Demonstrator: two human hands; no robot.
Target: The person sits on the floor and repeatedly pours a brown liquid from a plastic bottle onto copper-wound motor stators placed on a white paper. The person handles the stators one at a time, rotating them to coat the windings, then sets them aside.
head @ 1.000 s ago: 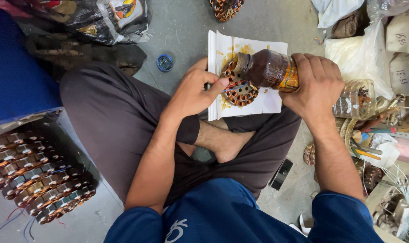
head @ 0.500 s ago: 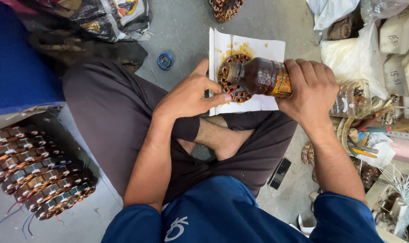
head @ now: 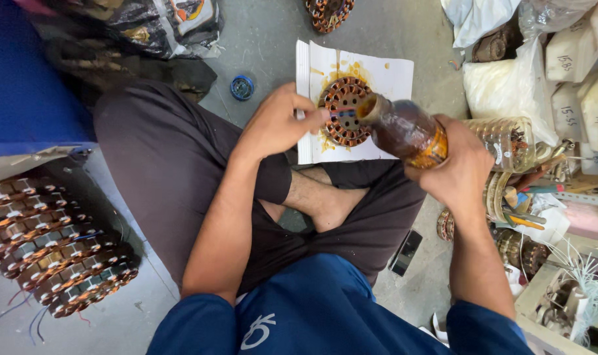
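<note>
**Brown bottle tipped over a copper-wound ring on white paper**

The right hand [head: 460,172] is wrapped tightly around the lower body of a brown bottle [head: 404,128], fingers curled over it and the thumb behind. The bottle lies nearly level, its open neck pointing left and just over the right edge of a copper-wound ring [head: 343,110]. The left hand [head: 272,125] is loosely curled, thumb and forefinger pressed together at the ring's left edge, close to the bottle's mouth; whether they pinch something small there is too hard to tell.

The ring lies flat near the middle of a white sheet of paper [head: 391,72] spread on the grey floor [head: 272,39] in front of the person's crossed legs. It is round, with copper coils set around a dark open centre, and the paper about it is stained with amber blotches.

A small blue cap [head: 242,87] sits on the floor just left of the paper's near-left corner. Beyond the paper's far edge lies another copper-wound ring [head: 330,12], partly cut off. At the right, white sacks with handwritten dark marks [head: 578,72] are piled against the frame's edge, and a clear plastic jar [head: 506,141] lies on its side just behind the right hand. At the lower left, rows of wound rings [head: 49,246] are stacked together. A dark phone [head: 405,252] lies on the floor by the right knee.
</note>
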